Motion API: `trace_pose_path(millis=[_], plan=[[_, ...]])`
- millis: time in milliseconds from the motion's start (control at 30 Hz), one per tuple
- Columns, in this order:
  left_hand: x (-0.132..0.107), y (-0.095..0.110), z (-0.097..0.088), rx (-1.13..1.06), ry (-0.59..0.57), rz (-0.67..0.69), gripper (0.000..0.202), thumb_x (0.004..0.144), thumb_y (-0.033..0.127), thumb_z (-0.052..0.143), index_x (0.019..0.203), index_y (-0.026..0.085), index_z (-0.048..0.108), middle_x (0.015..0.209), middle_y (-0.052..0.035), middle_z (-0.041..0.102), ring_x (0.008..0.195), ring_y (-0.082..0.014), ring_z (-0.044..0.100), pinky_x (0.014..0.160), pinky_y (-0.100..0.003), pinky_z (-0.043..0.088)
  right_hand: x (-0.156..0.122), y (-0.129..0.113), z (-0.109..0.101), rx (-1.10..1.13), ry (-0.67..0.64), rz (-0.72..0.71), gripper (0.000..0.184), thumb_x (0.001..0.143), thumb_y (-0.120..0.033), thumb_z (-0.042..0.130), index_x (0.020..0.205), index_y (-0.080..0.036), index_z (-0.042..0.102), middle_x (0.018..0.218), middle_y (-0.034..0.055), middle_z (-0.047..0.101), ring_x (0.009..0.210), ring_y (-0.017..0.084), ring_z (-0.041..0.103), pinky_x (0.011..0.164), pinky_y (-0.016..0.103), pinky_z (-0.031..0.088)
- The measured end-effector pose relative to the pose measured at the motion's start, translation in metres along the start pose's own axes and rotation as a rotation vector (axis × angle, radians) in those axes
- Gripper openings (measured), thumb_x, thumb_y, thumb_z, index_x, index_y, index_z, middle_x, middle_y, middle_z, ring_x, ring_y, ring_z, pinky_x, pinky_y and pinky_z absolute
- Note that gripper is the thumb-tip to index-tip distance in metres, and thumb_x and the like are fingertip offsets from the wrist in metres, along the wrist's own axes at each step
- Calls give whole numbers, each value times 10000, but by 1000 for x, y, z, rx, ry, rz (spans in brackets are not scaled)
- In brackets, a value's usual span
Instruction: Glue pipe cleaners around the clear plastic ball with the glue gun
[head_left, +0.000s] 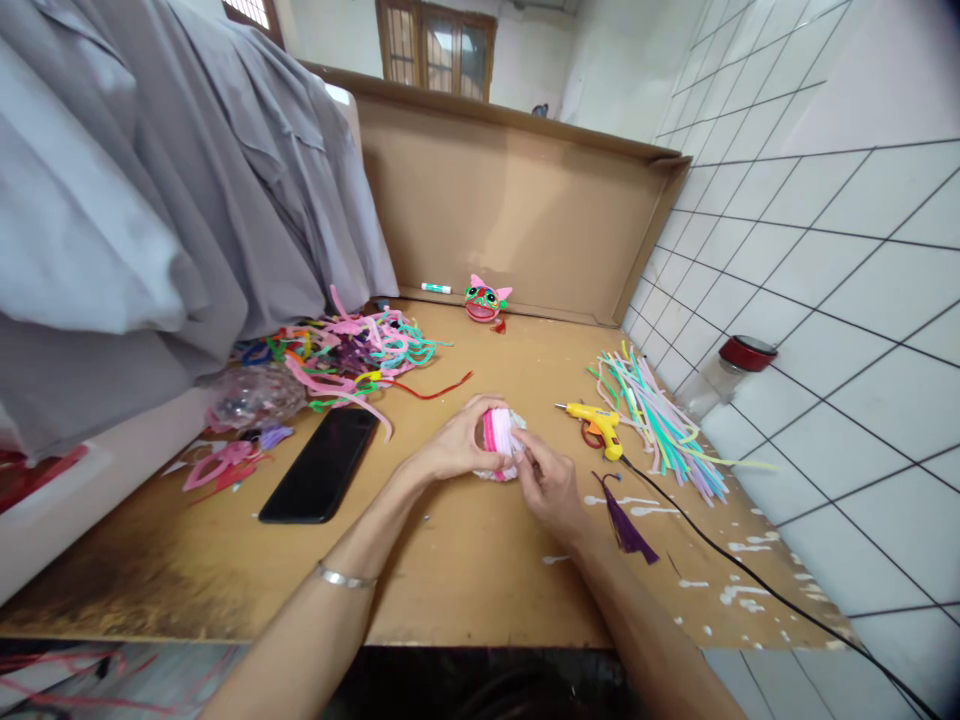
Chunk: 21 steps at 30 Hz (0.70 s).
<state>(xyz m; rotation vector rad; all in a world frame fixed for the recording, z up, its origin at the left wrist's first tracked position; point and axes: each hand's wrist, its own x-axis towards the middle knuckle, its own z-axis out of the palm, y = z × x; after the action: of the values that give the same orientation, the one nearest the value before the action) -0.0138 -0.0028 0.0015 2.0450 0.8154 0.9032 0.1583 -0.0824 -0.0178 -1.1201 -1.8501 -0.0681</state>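
Over the middle of the table, my left hand (463,440) curls its thumb and fingers around a small rounded piece made of pink and white pipe cleaners (498,432). Rows of bright pink, pale pink and white run side by side across it. My right hand (550,478) is closed, its fingertips pinching at the right edge of the same piece. Whether a separate strand lies between those fingertips is hidden. Just right of my hands, a yellow hot glue gun (600,425) lies on its side, with a purple tassel (628,525) below it.
Loose pipe cleaners (664,420) lie at right near the tiled wall and a red-lidded jar (724,375). A tangled pipe-cleaner heap (375,345) and black phone (321,465) are left. A finished-looking animal face (484,300) and glue stick (436,288) stand before the cardboard (510,200).
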Motion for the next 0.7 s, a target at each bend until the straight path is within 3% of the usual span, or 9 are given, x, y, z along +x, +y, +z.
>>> trace_pose_path(millis=[267,700], plan=[[-3,8,-1,1,-18,-120,767,589,309,804,1291,182,522,1315,-115,581,1205,-306,549,1081,-469,408,0,1,1,-5,-3,12,319,944,-198,430,1202,-168,615,798,63,731,572,146,637,550,249,502],[-3,14,-2,-14,-21,-136,738,581,303,784,1253,148,520,1239,-112,598,1128,-288,569,1031,-436,441,1,0,-1,-9,-11,20,313,949,-216,431,1193,-167,621,782,58,728,569,140,632,551,243,495]])
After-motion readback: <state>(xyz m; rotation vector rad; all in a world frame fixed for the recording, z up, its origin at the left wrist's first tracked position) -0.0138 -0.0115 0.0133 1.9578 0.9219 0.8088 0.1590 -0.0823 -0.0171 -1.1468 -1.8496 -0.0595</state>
